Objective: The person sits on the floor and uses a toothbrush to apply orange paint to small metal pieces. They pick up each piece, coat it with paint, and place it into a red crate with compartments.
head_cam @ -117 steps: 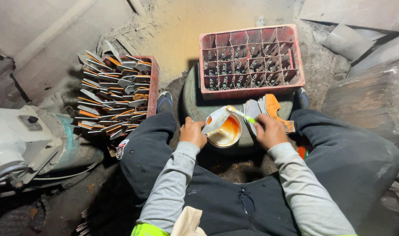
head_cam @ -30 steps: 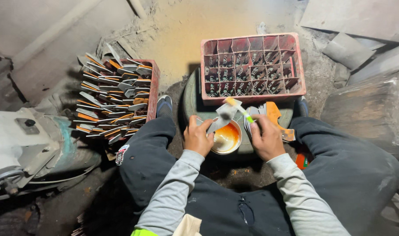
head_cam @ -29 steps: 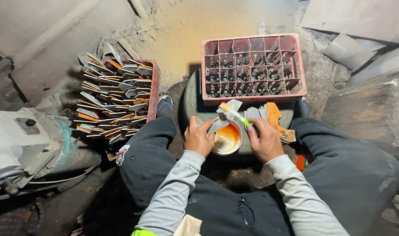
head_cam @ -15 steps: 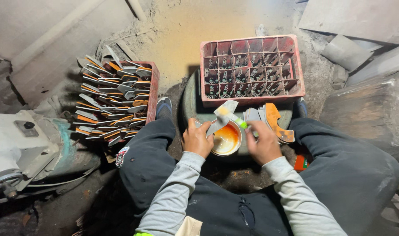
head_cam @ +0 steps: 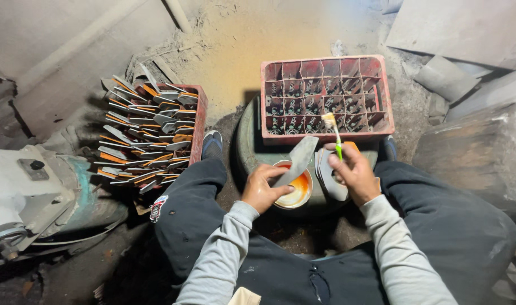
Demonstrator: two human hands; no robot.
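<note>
Here left hand [head_cam: 262,189] lifts blade [head_cam: 296,161] (tilted)

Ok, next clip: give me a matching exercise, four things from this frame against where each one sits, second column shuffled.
Things:
1. grey metal blade
2. green-handled brush
3. red divided crate
4. bowl of orange liquid

Places:
A. in the right hand, bristles up
B. far side of the round stand, ahead of both hands
C. in the left hand, pointing up and away
D. on the round stand, under the blade

Pairs: 1-C, 2-A, 3-B, 4-D
</note>
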